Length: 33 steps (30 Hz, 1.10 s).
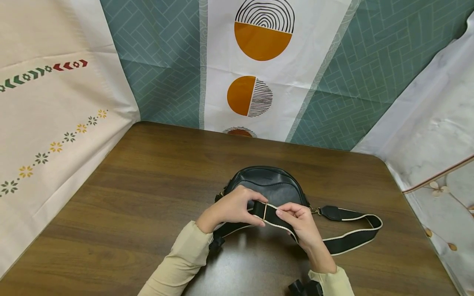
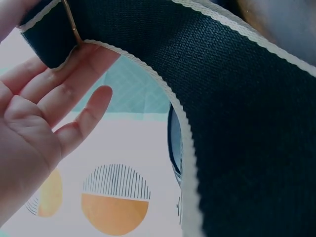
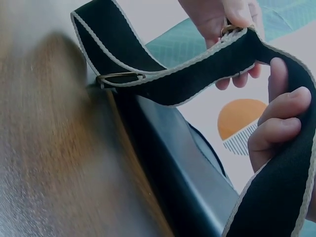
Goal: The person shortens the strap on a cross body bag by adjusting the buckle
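Note:
A black shoulder bag [image 1: 272, 183] with a curved top lies on the table in the head view. Its wide black strap [image 1: 349, 242] has cream edging and loops out to the right from a gold clasp [image 1: 316, 210]. In front of the bag, my left hand [image 1: 229, 207] pinches the strap at a gold slider buckle [image 1: 265, 211] between thumb and fingers. Just to the right, my right hand [image 1: 300, 224] grips the webbing, its fingers [image 3: 281, 123] curled against it in the right wrist view. A second metal loop [image 3: 118, 76] sits farther along the strap there.
The brown wooden table [image 1: 155, 172] extends around the bag on all sides. Patterned green and white cloth [image 1: 163, 61] hangs behind its back edge. Pale cloths hang at the left [image 1: 55, 135] and right [image 1: 437, 135].

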Motion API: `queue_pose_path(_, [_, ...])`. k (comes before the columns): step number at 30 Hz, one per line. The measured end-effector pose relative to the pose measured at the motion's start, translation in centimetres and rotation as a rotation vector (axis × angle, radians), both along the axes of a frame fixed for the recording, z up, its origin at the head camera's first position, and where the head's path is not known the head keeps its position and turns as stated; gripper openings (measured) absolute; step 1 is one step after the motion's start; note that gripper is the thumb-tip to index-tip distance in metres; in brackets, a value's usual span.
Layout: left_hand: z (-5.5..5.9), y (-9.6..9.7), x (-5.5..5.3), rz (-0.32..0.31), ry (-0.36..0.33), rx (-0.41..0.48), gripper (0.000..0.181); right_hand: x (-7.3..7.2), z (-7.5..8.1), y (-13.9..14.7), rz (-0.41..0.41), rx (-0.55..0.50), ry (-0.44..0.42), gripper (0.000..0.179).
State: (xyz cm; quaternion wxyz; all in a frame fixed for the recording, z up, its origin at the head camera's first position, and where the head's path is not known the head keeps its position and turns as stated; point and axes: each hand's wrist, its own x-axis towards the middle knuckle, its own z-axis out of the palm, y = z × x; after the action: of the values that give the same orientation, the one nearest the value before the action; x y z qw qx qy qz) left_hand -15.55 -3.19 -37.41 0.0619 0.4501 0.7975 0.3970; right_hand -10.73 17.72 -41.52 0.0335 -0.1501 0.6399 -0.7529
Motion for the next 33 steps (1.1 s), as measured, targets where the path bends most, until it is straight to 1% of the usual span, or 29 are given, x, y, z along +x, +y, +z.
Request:
queue_pose_path(2, [0.0,0.1,0.1,0.001,0.012,0.000,0.045,0.0,0.0,-0.2,-0.005,-0.002,-0.006,0.032])
queue_pose_path(8, [0.0,0.6,0.3,-0.025,0.059,0.014,0.045,0.0,0.1,-1.0,0.014,-0.004,-0.006,0.030])
queue_pose_path(13, [-0.2,0.7,0.4,-0.005,0.082,0.007,0.045,-0.1,0.2,-1.5,-0.003,0.002,-0.032,0.029])
queue_pose_path(16, [-0.1,0.6,0.4,-0.004,0.089,0.003,0.045,-0.1,0.3,-1.6,-0.002,0.001,-0.046,0.029])
queue_pose_path(24, [0.0,0.4,0.3,-0.009,0.081,-0.007,0.046,-0.1,0.3,-1.2,0.040,-0.004,-0.079,0.029])
queue_pose_path(29, [0.1,0.0,0.4,0.010,0.054,-0.009,0.045,0.0,0.2,-0.4,0.058,0.010,-0.063,0.028])
queue_pose_path(33, [0.1,-0.2,0.3,0.015,0.040,-0.011,0.045,0.2,0.2,0.2,0.076,0.023,-0.034,0.030])
